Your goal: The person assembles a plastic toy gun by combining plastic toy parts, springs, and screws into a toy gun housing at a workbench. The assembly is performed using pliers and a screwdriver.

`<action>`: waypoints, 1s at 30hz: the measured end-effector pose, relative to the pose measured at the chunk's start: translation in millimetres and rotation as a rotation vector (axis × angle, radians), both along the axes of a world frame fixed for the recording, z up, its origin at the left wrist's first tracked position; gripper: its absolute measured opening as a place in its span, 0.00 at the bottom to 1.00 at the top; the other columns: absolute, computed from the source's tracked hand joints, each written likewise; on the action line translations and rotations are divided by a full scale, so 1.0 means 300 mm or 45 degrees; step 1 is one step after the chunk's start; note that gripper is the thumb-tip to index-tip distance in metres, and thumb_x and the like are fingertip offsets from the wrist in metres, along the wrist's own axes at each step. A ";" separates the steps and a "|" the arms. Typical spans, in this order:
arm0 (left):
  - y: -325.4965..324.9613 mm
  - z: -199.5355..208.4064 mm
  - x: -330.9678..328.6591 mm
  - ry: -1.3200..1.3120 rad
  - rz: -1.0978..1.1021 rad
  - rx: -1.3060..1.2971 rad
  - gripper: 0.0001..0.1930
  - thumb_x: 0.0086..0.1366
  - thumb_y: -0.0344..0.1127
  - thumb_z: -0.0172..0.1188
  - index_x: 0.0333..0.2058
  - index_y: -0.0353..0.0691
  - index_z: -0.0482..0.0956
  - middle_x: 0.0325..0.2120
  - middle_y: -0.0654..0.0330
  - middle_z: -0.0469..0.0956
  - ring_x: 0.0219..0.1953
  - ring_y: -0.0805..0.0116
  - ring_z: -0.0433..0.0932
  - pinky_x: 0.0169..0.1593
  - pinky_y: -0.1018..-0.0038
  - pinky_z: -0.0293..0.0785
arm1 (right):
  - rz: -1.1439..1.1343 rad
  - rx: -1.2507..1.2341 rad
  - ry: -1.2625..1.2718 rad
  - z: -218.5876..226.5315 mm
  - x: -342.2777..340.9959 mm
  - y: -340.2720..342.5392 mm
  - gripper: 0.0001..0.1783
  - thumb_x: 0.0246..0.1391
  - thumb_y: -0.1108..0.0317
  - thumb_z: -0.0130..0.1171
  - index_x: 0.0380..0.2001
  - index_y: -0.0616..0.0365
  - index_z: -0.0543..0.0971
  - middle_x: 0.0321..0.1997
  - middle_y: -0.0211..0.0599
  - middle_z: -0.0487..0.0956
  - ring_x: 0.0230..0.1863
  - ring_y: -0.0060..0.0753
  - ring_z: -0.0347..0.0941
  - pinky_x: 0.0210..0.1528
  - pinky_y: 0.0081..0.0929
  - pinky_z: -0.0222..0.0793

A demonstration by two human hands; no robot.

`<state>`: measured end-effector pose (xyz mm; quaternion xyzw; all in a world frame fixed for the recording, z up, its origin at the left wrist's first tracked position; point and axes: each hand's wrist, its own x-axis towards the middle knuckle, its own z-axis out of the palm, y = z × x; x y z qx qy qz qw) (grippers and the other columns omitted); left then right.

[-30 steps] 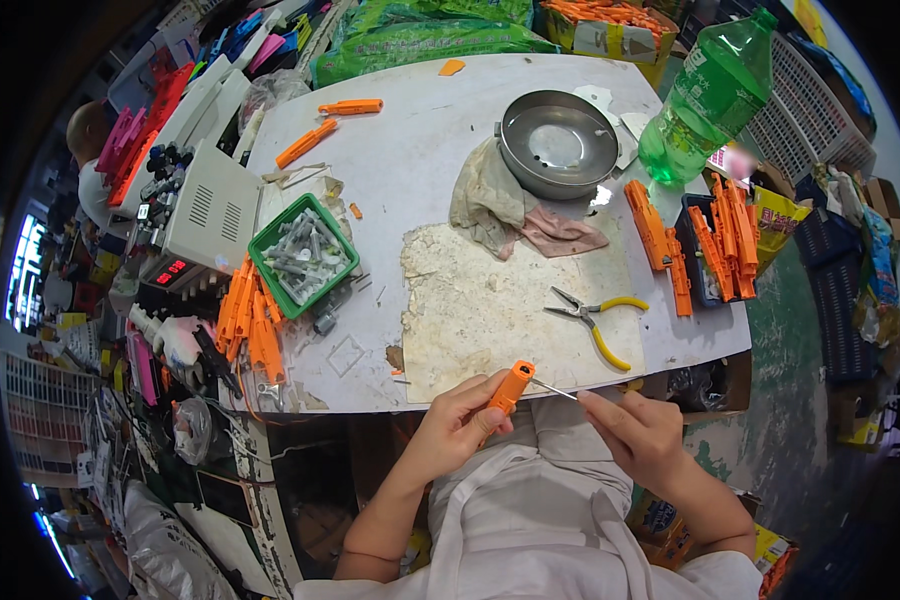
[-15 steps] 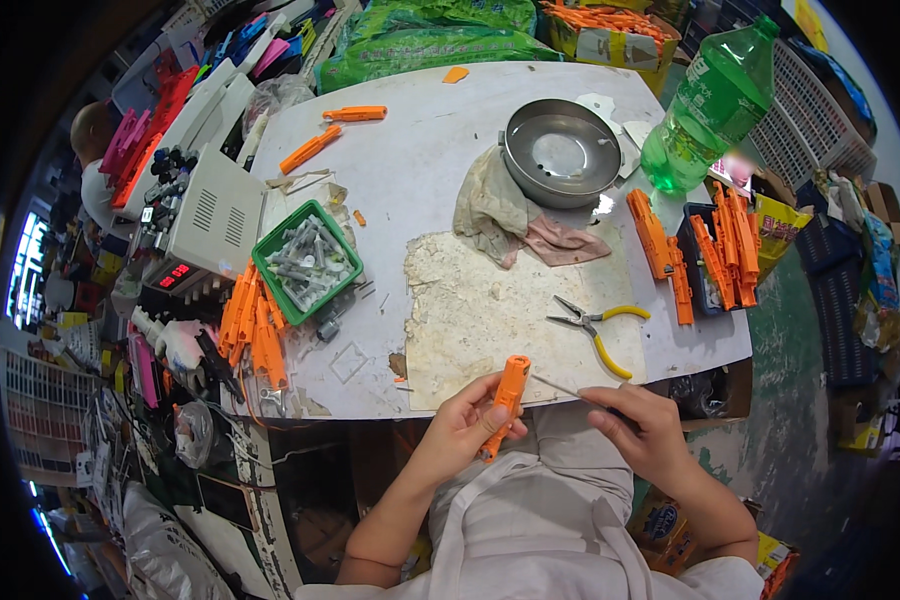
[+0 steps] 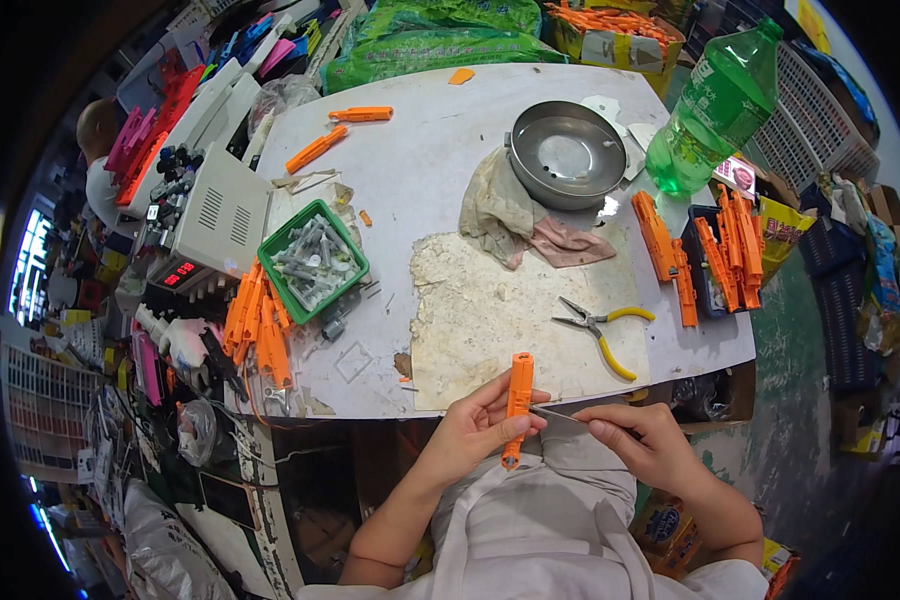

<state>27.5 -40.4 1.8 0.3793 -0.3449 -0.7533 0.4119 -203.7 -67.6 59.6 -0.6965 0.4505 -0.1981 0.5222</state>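
My left hand [image 3: 478, 430] is closed round a long orange plastic part [image 3: 520, 385], held nearly upright above the table's front edge. My right hand [image 3: 652, 448] grips a thin, straight metal tool [image 3: 558, 413]; its handle is hidden in the fingers, so its kind cannot be told. The tool's far end meets the side of the orange part, near my left fingertips. Beyond my hands, pliers [image 3: 598, 322] with yellow handles lie spread on the worn pale sheet [image 3: 470, 330].
A green basket [image 3: 363, 268] of small grey pieces stands left, by orange parts [image 3: 255, 325] and a grey box [image 3: 215, 210] with a red display. Farther back are a metal bowl [image 3: 560, 195], rags [image 3: 495, 215] and a green bottle [image 3: 710, 110]. More orange parts [image 3: 735, 250] fill a dark bin right.
The tool's end, apart from the orange part before, now touches its side. My right hand has dropped slightly, and the orange part has turned more upright in my left hand.
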 end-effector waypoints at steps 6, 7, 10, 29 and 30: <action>-0.001 0.002 -0.006 -0.008 0.027 0.005 0.32 0.64 0.26 0.55 0.64 0.33 0.50 0.52 0.49 0.70 0.47 0.68 0.76 0.53 0.73 0.72 | -0.009 0.175 0.009 0.001 -0.011 -0.003 0.12 0.60 0.66 0.54 0.42 0.61 0.79 0.19 0.35 0.74 0.20 0.17 0.63 0.24 0.18 0.63; -0.001 0.002 -0.005 -0.008 0.032 0.003 0.32 0.64 0.26 0.55 0.64 0.32 0.50 0.52 0.49 0.71 0.47 0.68 0.75 0.53 0.73 0.72 | -0.005 0.186 0.002 -0.001 -0.012 -0.004 0.12 0.60 0.66 0.53 0.42 0.61 0.79 0.18 0.33 0.73 0.20 0.16 0.62 0.24 0.18 0.62; 0.001 0.006 -0.005 -0.011 0.033 0.000 0.32 0.64 0.25 0.55 0.64 0.32 0.50 0.52 0.49 0.71 0.48 0.69 0.75 0.53 0.74 0.72 | -0.005 0.253 0.003 0.004 -0.019 -0.007 0.13 0.61 0.65 0.53 0.43 0.61 0.79 0.17 0.32 0.71 0.20 0.15 0.61 0.23 0.17 0.61; -0.006 -0.005 -0.014 -0.097 0.001 0.055 0.32 0.64 0.26 0.55 0.64 0.32 0.52 0.50 0.51 0.73 0.46 0.71 0.76 0.53 0.75 0.72 | 0.326 -1.108 0.551 -0.065 -0.028 0.071 0.17 0.48 0.75 0.58 0.45 0.58 0.77 0.16 0.33 0.69 0.16 0.31 0.67 0.18 0.24 0.62; -0.006 -0.004 -0.016 -0.095 -0.003 0.053 0.32 0.64 0.26 0.55 0.64 0.32 0.52 0.50 0.51 0.73 0.46 0.71 0.76 0.53 0.75 0.72 | 0.291 -1.051 0.498 -0.062 -0.024 0.068 0.18 0.49 0.75 0.58 0.46 0.58 0.76 0.16 0.34 0.69 0.16 0.30 0.68 0.17 0.25 0.62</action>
